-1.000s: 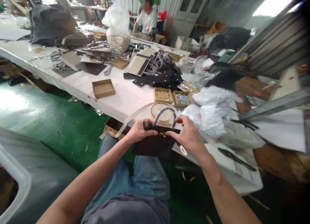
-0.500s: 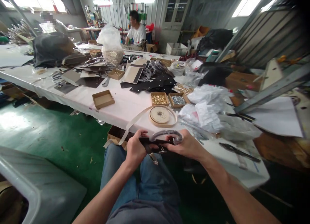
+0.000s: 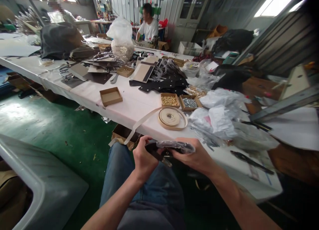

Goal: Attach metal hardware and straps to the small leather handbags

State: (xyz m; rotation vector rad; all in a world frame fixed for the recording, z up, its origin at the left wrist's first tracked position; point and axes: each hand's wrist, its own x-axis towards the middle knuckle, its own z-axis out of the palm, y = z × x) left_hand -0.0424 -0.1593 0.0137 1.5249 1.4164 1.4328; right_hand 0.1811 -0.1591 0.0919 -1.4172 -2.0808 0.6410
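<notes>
On the white table (image 3: 134, 102), far left, stood an empty cardboard tray (image 3: 111, 96). My left hand (image 3: 143, 157) was closed, fingers curled around the left end of a dark bag panel (image 3: 155, 149), held over my lap just short of the table edge. A plastic-wrapped handle (image 3: 178, 145) lay folded flat along the panel's top. Beyond it on the table lay a roll of beige tape (image 3: 171, 118), its loose end trailing off the table edge. Behind the roll stood a tray of gold rivets (image 3: 168, 100) and, just beside it, a tray of silver ones (image 3: 189, 102). My right hand (image 3: 196, 157) was closed on the panel's right end, fingers beneath the handle. Crumpled white plastic bags (image 3: 219, 120) lay to the right.
</notes>
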